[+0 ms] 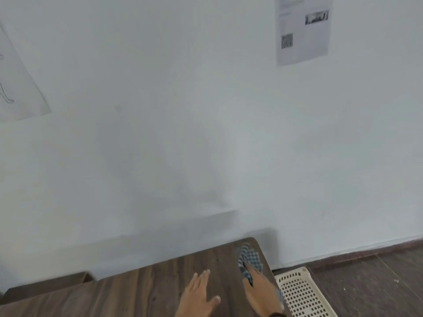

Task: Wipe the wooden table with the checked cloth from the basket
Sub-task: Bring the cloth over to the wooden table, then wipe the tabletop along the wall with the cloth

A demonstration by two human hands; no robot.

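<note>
Head view: left hand (198,296) lies flat on the table (137,291), fingers spread and holding nothing. Right hand (262,291) is on the checked cloth (251,258) at the table's far right corner. Cloth hides its fingers, so I can't tell grip from flat press. Basket (303,294) is on the floor just beside the table.

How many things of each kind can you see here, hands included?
Bare hands: 2, left hand, right hand
Blue-and-white checked cloth: 1
Dark brown wooden table: 1
Cream perforated plastic basket: 1
White paper sheets on the wall: 2, printed sheet, drawn sheet
Total: 7
</note>
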